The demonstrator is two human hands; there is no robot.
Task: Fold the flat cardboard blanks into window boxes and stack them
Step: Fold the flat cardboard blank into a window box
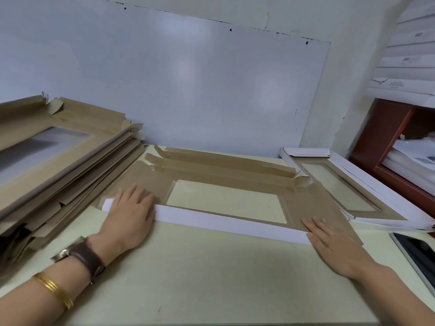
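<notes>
Left hand (128, 215) and right hand (334, 245) both open, fingers straight, palms down, pressing the two ends of a long white flap (223, 223) folded over the near edge of the cardboard blank (211, 175). Gripping nothing.

Blank lying brown side up on the pale surface (211, 278), roughly centred, its clear window (226, 203) just beyond the pressed flap. Far-side flaps (223, 161) creased and lifting slightly toward the white panel (188, 78) behind. To the left, close against the blank's corner, a tall, slumping stack of flat blanks (58, 156). To the right, a folded window box (353, 191) with white outer walls, just beside the blank's right end; cannot tell whether overlapping it. Near the right edge, a dark-screened tablet or phone (416, 255). On the left wrist, a brown-strapped watch (82, 257).

Judged as mid-crease on a long wall, with most of the folding yet to do. Likely trouble from here:
- Uneven pressure between the two ends, giving a crooked crease and a wall unable to meet its corner tabs.
- Springing back of the flap once released, given stiff board.
- Sliding of the whole blank on the smooth surface under a forward push, nudging the box at right or the leaning stack at left.
- Denting of the window film with pressure straying onto it.
</notes>
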